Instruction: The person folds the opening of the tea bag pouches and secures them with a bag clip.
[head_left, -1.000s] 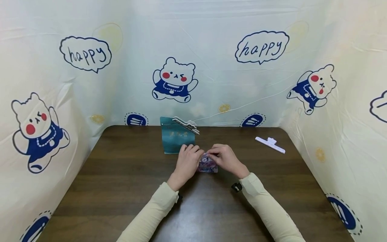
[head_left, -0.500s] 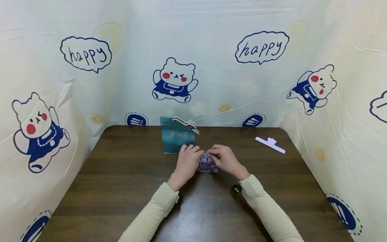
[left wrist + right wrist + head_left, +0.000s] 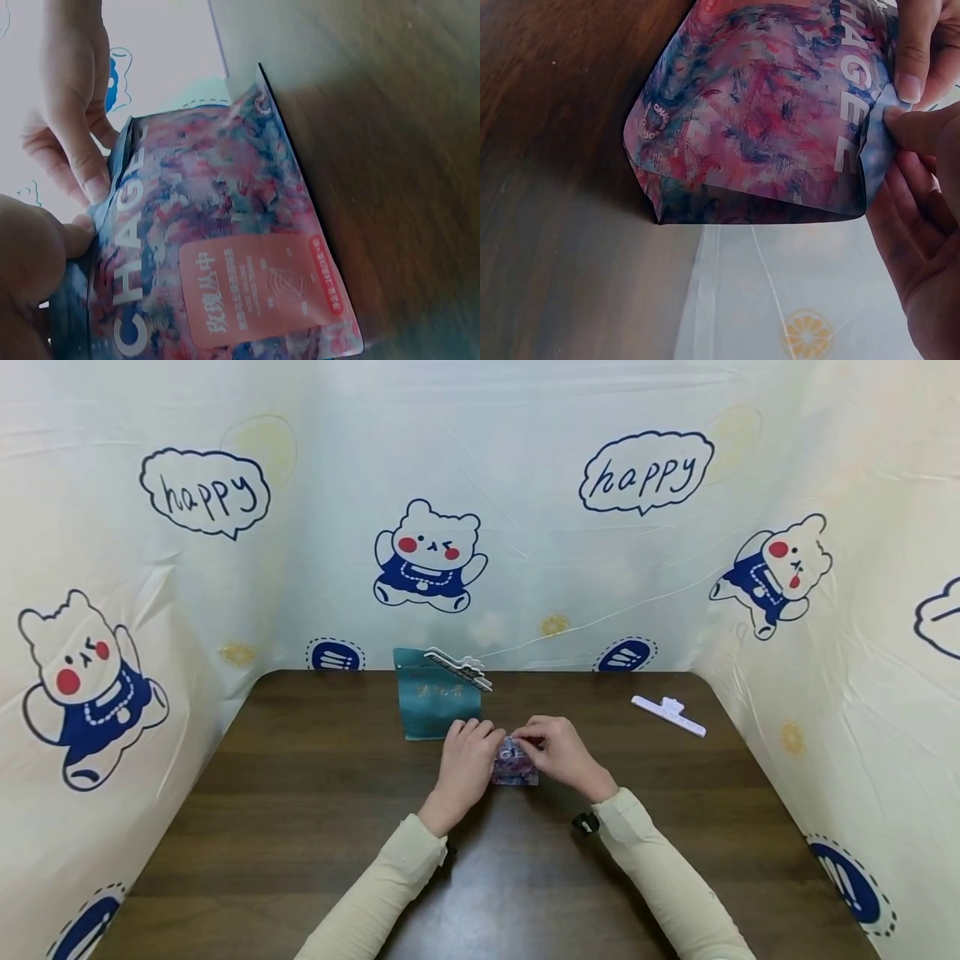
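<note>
A pink, purple and blue tea pouch (image 3: 516, 767) lettered CHAGEE stands upright on the table between both hands. My left hand (image 3: 468, 766) grips its top edge from the left side, with the thumb (image 3: 34, 244) on the front face. From the right, my right hand (image 3: 564, 757) pinches the top edge between thumb and fingers, close beside the left fingertips. In the right wrist view the pouch's top band (image 3: 879, 146) is bent over under the right thumb. A pink label (image 3: 255, 289) shows on the front in the left wrist view.
Behind the left hand stands a teal pouch (image 3: 427, 702) with a dark-and-white clip (image 3: 461, 670) across its upper right corner. A white sealing clip (image 3: 669, 715) lies at the back right of the brown wooden table (image 3: 300, 827). Printed cloth (image 3: 525, 552) encloses the table's back and sides.
Both hands keep their hold on the pouch's top edge, with only slight finger movement. The head view has shifted a little.
</note>
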`<state>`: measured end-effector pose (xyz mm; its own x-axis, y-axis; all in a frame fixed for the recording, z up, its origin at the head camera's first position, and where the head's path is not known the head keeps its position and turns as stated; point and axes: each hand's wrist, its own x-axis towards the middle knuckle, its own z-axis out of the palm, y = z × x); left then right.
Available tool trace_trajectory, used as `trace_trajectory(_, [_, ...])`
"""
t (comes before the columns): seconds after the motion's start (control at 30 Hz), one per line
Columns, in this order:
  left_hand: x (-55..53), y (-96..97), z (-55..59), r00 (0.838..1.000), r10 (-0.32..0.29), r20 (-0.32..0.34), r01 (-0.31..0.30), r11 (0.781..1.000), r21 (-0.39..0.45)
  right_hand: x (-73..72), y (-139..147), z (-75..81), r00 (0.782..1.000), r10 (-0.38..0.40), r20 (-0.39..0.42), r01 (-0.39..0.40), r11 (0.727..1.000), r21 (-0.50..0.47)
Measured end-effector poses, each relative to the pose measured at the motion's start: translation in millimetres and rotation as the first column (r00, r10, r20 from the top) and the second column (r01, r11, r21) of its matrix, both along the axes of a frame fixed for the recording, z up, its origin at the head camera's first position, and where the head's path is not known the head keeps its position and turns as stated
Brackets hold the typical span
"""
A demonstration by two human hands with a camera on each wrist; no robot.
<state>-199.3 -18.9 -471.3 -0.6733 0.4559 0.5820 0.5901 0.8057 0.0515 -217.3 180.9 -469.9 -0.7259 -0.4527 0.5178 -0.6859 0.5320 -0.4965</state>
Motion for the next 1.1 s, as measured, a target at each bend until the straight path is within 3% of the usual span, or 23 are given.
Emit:
trace_trajectory(0.47, [7.5,7.2,1.2,0.997,0.077,0.011,-0.077,0.997,-0.02,-1.6,3,-4.1,1.0,-0.003,-0.016,0.003,1.0,-0.009])
trace_trajectory(0.83, [4.9,5.2,2.8,0.997,0.065,0.043,-0.065,0.998,-0.007,-3.3,15,-3.2,0.981,0.068,0.182,-0.056,0.996,-0.07])
trace_trajectory(1.1, [3.7,6.2,1.5,0.999,0.036,0.003,-0.036,0.999,0.014,-3.5,13,-4.8,0.991,0.092,0.093,-0.086,0.994,-0.06])
